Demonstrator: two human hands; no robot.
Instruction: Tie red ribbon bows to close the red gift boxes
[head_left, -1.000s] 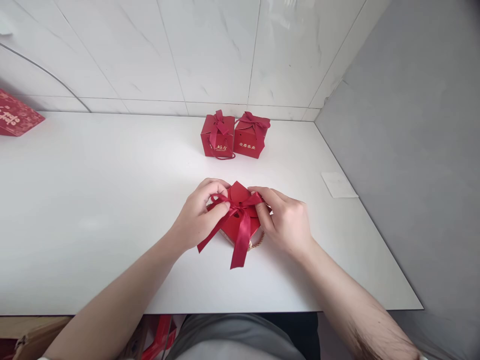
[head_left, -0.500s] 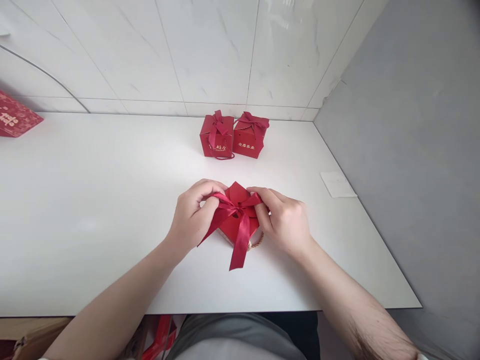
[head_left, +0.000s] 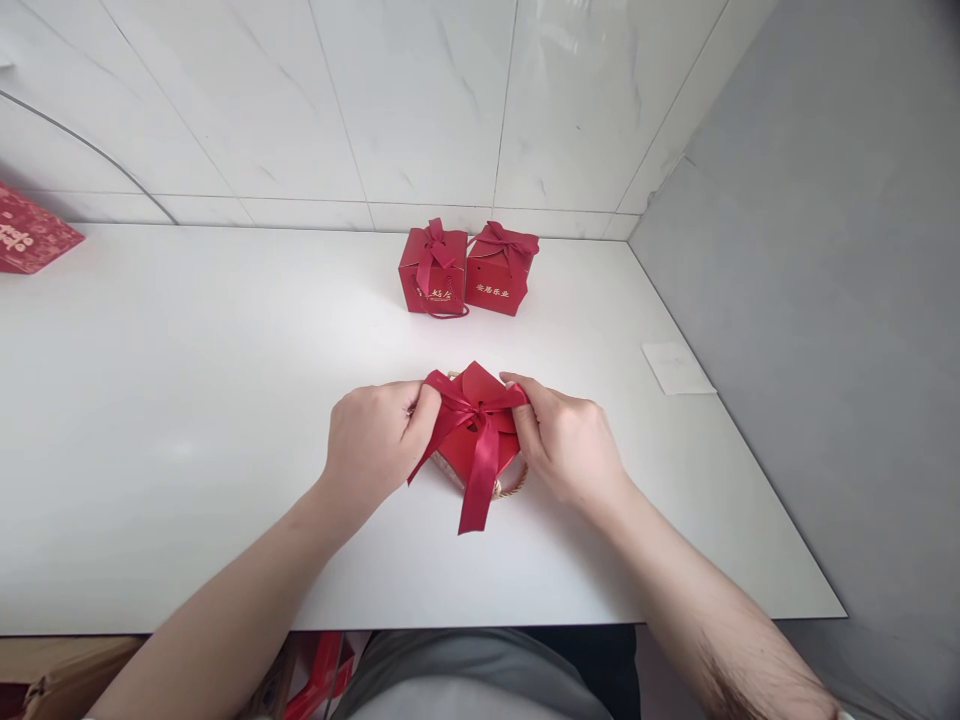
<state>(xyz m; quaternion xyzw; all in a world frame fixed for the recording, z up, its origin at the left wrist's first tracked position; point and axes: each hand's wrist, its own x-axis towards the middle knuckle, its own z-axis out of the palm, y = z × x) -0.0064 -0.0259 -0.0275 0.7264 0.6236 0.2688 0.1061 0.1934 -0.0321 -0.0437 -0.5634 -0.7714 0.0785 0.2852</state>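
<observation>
Hands apart, each clamped on the dark red ribbon (head_left: 481, 480): left hand (head_left: 384, 430) pinches its left side, thumb uppermost, fingers curled; right hand (head_left: 568, 438) pinches the right loop. Opposed grips probably tension the knot and hold it centred. Red box (head_left: 463, 455) sits between them on the desk (head_left: 225, 450), corner toward the person, likely for equal reach from each side. 1 ribbon tail drapes over its front. Gold cord (head_left: 516, 488) lies low at right, apparently out of the way. Behind, well apart: corded box (head_left: 457, 281) just beside lettered box (head_left: 491, 275), 2 ribboned units, probably parked there for working room. White sheet (head_left: 679, 368) right, patterned box (head_left: 34, 235) far left.
</observation>
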